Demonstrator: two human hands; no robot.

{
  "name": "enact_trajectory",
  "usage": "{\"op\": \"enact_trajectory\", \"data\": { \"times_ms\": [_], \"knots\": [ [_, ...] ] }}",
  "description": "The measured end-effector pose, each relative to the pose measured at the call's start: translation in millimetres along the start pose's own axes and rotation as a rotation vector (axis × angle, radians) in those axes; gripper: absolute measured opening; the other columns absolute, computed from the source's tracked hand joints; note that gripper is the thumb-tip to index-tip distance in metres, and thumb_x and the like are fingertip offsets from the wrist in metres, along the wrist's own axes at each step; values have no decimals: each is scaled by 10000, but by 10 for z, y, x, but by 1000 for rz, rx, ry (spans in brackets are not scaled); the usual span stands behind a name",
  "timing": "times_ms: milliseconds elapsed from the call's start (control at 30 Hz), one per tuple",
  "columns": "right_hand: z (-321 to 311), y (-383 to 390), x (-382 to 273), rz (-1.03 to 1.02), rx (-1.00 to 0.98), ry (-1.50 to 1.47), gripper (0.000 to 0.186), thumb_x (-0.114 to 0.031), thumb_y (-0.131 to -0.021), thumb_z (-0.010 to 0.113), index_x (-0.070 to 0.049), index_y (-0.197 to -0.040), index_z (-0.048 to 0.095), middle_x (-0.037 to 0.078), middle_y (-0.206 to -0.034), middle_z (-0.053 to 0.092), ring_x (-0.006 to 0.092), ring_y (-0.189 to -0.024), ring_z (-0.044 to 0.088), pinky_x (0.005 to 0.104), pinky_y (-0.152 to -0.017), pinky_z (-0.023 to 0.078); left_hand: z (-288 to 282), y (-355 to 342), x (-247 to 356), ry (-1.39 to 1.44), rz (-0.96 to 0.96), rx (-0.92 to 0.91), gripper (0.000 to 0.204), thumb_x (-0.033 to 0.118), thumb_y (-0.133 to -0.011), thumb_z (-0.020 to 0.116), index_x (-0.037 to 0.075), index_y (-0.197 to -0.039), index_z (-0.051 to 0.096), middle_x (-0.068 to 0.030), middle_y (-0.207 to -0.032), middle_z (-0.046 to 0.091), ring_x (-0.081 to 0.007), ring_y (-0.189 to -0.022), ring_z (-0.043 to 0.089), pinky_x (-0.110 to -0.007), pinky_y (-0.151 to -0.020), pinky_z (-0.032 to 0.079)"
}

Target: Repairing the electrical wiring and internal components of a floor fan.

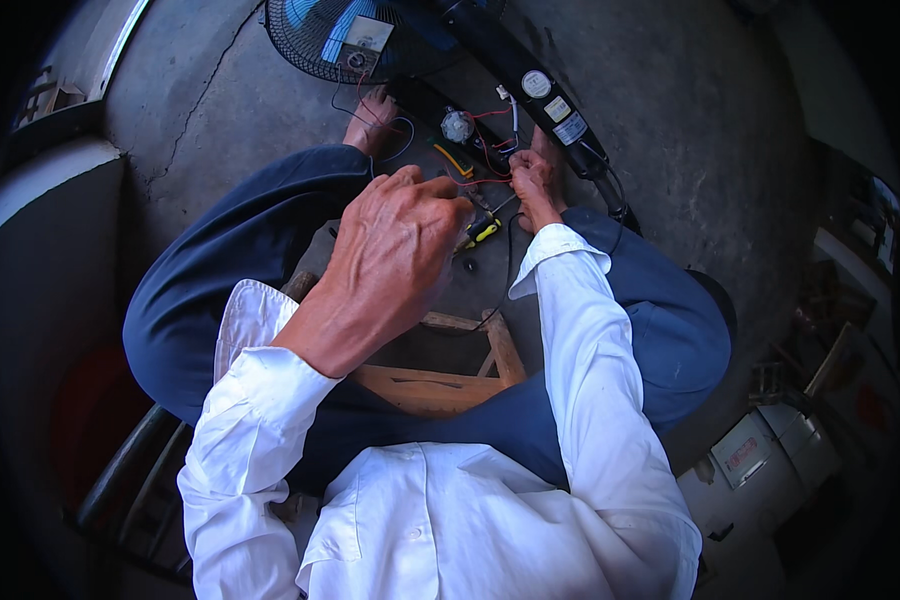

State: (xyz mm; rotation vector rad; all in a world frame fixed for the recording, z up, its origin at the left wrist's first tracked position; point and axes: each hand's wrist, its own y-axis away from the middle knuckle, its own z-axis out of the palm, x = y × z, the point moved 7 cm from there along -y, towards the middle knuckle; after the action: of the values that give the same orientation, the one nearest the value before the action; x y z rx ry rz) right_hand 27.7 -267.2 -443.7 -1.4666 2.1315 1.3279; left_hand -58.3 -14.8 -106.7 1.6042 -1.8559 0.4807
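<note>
My left hand (395, 245) is raised close to the camera, its fingers curled closed; whatever they hold, if anything, is hidden. Lower and farther off, my right hand (535, 188) pinches a thin red wire (492, 181) beside the black fan column (515, 70). A white-sleeved wire (515, 118) hangs just above that hand. Between the hands, on the floor, lie a yellow-and-black screwdriver (483, 233) and a tool with an orange-and-green handle (453, 158), partly covered. A round metal part (457, 125) sits on a black piece with wires around it.
A fan grille with blue blades (310, 35) lies at the far side, a pale square plate (368, 34) on it. My bare foot (372, 118) is near loose wires. Below my hands is a wooden stool (430, 388). A white box (750, 450) stands at lower right.
</note>
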Motion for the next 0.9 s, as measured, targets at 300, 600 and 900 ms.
{"op": "enact_trajectory", "data": {
  "times_ms": [300, 600, 900],
  "knots": [
    [-42, -38, 47, -24, 17, 50, 115, -186, -822, 732, -80, -867, 739, 80, -819, 720, 199, -791, 692, 341, -756, 527, 8, -10, 72, 28, 22, -7, 96, -3, -701, 690, 28, -771, 631, -106, -813, 573, -285, -813, 550, -384, -726, 472],
    [-67, 24, -13, -74, 11, -25, 140, -183, -847, 708, -50, -887, 728, 94, -802, 706, 185, -783, 679, 352, -732, 511, -8, -19, 91, 23, 28, -18, 70, 34, -719, 674, 20, -778, 639, -105, -813, 576, -283, -818, 552, -380, -723, 466],
    [-77, 12, -4, -80, -18, 52, 202, -217, -921, 649, -34, -998, 687, 33, -761, 632, 106, -579, 551, 276, -518, 444, 93, -24, 73, -30, 9, -113, 218, 35, -695, 671, 35, -912, 688, -92, -901, 618, -276, -885, 570, -372, -768, 481]
  ]
}}
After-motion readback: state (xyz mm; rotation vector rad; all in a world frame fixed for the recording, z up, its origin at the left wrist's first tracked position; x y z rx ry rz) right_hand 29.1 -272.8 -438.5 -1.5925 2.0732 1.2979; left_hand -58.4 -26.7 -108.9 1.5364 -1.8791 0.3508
